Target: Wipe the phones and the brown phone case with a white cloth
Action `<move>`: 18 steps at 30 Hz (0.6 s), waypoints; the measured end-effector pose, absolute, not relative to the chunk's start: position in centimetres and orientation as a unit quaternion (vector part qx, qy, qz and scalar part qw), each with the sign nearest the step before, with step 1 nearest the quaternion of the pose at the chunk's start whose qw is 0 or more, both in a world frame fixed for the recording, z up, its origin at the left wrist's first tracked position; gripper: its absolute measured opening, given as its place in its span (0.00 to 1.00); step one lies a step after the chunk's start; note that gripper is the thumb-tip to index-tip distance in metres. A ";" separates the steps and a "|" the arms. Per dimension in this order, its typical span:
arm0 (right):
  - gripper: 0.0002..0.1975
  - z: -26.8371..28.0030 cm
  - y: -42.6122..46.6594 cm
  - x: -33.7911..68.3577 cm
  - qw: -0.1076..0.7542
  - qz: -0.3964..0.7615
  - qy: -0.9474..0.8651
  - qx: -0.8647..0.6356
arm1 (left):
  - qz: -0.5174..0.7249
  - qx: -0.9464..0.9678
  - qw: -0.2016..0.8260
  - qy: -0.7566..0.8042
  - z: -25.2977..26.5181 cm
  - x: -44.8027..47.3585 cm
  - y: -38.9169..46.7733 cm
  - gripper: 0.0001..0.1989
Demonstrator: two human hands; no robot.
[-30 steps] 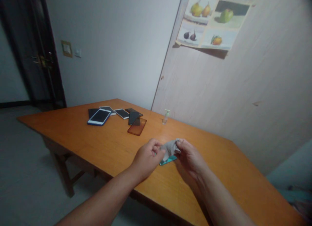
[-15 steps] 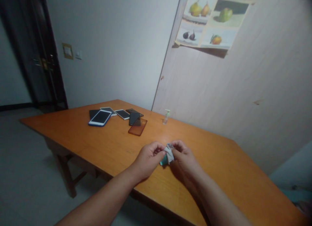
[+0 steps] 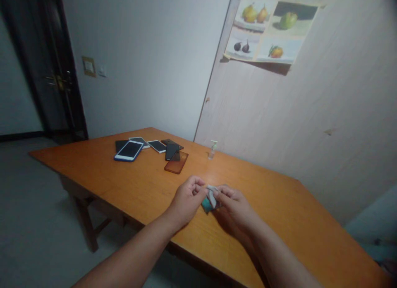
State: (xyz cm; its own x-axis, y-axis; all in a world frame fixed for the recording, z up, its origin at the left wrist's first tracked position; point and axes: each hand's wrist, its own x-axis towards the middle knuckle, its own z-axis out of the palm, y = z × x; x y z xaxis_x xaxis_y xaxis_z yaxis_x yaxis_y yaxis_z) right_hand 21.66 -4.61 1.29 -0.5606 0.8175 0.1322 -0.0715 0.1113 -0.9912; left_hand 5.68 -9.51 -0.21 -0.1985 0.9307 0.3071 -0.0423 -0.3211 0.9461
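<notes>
Between my two hands is a small crumpled grey cloth [image 3: 212, 198], held over the near part of the wooden table [image 3: 266, 222]. My left hand [image 3: 190, 199] pinches its left edge between thumb and fingers. On the other side, my right hand [image 3: 233, 202] has its thumb and curled fingers closed on the cloth. Just below the cloth shows a teal, shiny object [image 3: 207, 204], mostly covered by the cloth and fingers; its kind cannot be made out.
At the table's far left lie a phone in a blue case [image 3: 129, 150], a white phone [image 3: 157, 146], a black phone [image 3: 172, 152] and a brown translucent phone case [image 3: 176, 162]. A small clear pump bottle [image 3: 212, 150] stands by the wall. Fruit pictures [image 3: 273, 29] hang above.
The cloth has shifted and folded differently between my fingers, its upper edge now stretched toward my left hand. More of the teal object shows. The view has moved slightly.
</notes>
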 end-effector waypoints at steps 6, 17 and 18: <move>0.16 1.9 -5.2 21.4 0.388 0.646 -0.598 -0.272 | 0.633 0.541 0.308 0.461 -0.4 5.4 -9.4 0.05; 0.14 1.5 -4.6 21.7 0.393 0.670 -0.582 -0.241 | 0.595 0.546 0.415 0.419 1.0 6.2 -10.3 0.10; 0.14 1.5 -4.6 21.6 0.399 0.665 -0.582 -0.244 | 0.587 0.553 0.419 0.417 1.0 6.3 -10.4 0.10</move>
